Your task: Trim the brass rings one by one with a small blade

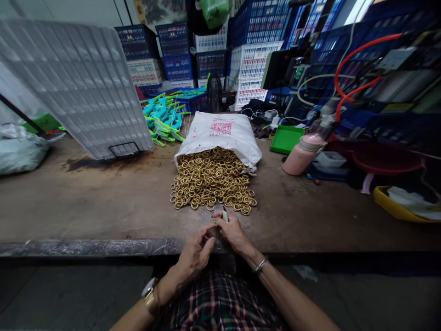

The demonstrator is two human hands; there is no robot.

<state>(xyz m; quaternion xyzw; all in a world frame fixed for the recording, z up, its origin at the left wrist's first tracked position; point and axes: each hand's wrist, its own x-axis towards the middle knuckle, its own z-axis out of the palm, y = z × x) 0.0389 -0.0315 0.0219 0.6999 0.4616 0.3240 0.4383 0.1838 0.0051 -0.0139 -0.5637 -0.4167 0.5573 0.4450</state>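
Observation:
My right hand (233,233) is closed around a small tool with a pale handle and a dark tip (225,215), perhaps a small blade; its exact kind is unclear. Just left of it, my left hand (195,249) has bent fingers, with a gap between thumb and index finger. Its fingertips meet those of my right hand, and I see nothing held in it. Beyond both hands, a heap of brass-coloured rings (210,179) spills out of a white woven sack (223,131) with red print, which lies with its mouth towards me.
On the wooden table (113,202), a ribbed translucent panel (79,87) leans at left. Behind are blue-green plastic pieces (165,115) and stacked crates (255,59). At right stand a green tray (287,139), a pink bottle (299,156) and a yellow tray (389,204).

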